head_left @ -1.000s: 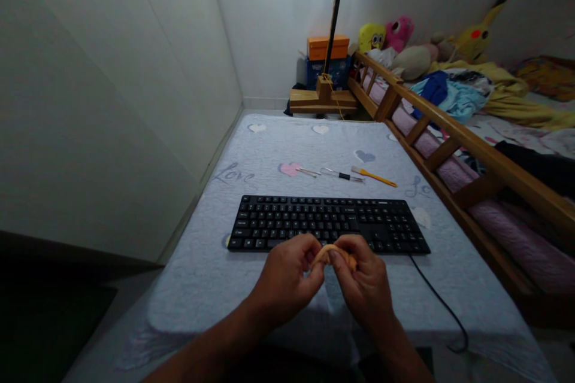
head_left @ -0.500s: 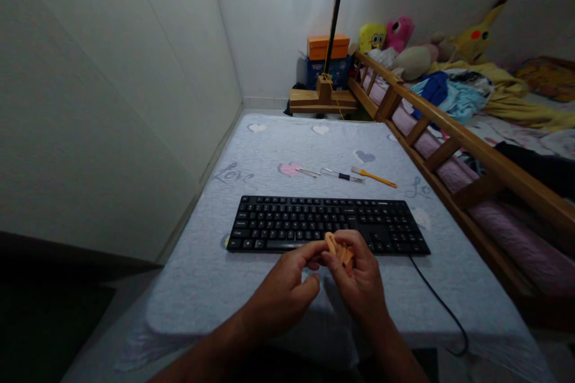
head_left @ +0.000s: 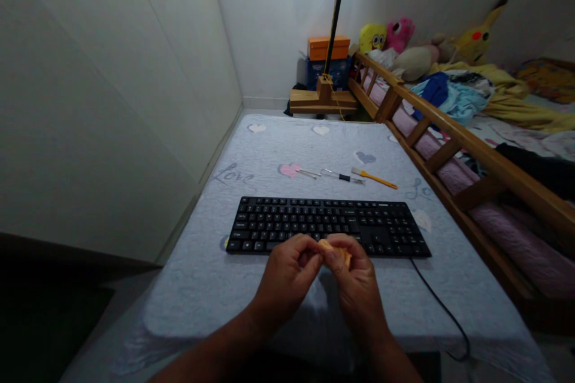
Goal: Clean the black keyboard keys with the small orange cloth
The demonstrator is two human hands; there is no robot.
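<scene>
A small bunched orange cloth (head_left: 345, 256) is gripped in my right hand (head_left: 359, 278), thumb on top. My left hand (head_left: 287, 272) closes thumb and fingers at the cloth's left end, and the fingertips of both hands meet there. Part of the cloth is hidden in the right palm. Just beyond the hands, a black keyboard (head_left: 309, 218) lies flat, its lower edge partly covered by them. Behind it are thin white cotton swabs (head_left: 309, 173), a metal tool with a black grip (head_left: 344, 178) and a brush with a yellow handle (head_left: 377, 179).
The keyboard's cable (head_left: 442, 305) runs off the front right of the cloth-covered table (head_left: 215, 287). A wooden bed rail (head_left: 476, 140) borders the right side, a white cabinet (head_left: 112, 90) the left. A wooden stand (head_left: 323, 96) and an orange box (head_left: 329, 48) are at the back.
My left hand has turned, its thumb moving up from below to press against the fingers at the cloth's end. The cloth is tucked lower into my right hand.
</scene>
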